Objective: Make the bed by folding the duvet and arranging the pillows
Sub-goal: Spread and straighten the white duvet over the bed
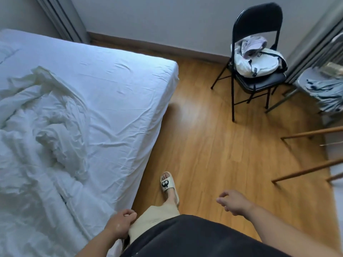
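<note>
While the person stands at the near right edge of the bed [130, 86], the duvet [42, 115] lies crumpled in a heap on the left half of the mattress, well back from the far right corner. Left hand [120, 221] loosely curled beside the trouser leg, just off the bed's edge, grasping nothing. Right hand [233, 202] relaxed over the wood floor [213, 145], released. Black folding chair [258, 19] by the wall, white bag [258, 62] on its seat

Soft dim daylight, glare patch on floor [194, 115], wide-angle bending and blur at edges.
</note>
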Demonstrator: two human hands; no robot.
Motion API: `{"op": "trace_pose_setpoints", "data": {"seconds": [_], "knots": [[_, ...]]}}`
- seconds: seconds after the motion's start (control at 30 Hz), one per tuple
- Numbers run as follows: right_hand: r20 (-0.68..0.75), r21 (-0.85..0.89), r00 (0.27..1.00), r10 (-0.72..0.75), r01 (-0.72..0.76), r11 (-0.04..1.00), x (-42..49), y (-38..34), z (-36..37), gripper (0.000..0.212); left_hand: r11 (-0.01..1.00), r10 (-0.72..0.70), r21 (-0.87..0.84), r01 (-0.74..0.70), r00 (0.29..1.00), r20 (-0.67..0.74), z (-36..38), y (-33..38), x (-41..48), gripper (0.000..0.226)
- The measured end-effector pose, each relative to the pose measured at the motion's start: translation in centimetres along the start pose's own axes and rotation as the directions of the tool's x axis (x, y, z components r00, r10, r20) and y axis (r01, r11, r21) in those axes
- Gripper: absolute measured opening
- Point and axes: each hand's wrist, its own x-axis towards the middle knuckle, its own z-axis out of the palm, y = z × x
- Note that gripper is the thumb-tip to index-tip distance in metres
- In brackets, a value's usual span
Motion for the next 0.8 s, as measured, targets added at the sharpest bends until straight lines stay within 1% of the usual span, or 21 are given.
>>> {"op": "trace_pose_setpoints", "data": {"seconds": [0.1, 0.17, 0.23, 0.37, 0.53, 0.67, 0.8], "knots": [[-0.019, 0.041, 0.998, 0.054, -0.053, 0.998, 3.1, -2.8, -4.3, 0.042, 0.999, 0.025, 0.043, -0.026, 0.999, 0.033, -2.4, 6.7, 4.4, 0.024], [-0.045, 0.070, 0.996, 0.084, -0.080, 0.994, 4.7, -5.1, -7.7, 0.040, 0.996, 0.012, 0.086, -0.018, 0.998, 0.069, -4.8, 11.5, 7.1, 0.021], [-0.086, 0.099, 0.992, 0.097, -0.088, 0.991, 6.2, -7.7, -11.3, 0.035, 0.994, 0.013, 0.105, -0.020, 0.997, 0.073, -7.4, 16.2, 9.5, 0.018], [-0.150, 0.127, 0.987, 0.063, -0.044, 0.991, 9.4, -13.5, -18.7, 0.020, 0.981, 0.085, 0.174, -0.091, 0.995, 0.046, -12.9, 26.2, 14.1, 0.016], [-0.134, 0.120, 0.990, 0.040, -0.024, 0.992, 15.8, -19.5, -27.5, 0.020, 0.969, 0.113, 0.216, -0.117, 0.993, 0.032, -16.5, 38.2, 19.2, 0.020], [-0.074, 0.030, 0.997, -0.017, 0.020, 0.999, 21.7, -24.7, -35.6, 0.019, 0.987, 0.092, 0.131, -0.091, 0.996, -0.002, -17.0, 49.0, 22.3, 0.022], [-0.004, -0.132, 0.997, -0.083, 0.082, 0.988, 27.5, -29.7, -45.7, 0.027, 1.000, 0.000, -0.019, -0.001, 0.999, -0.034, -17.4, 59.3, 24.8, 0.026]]}}
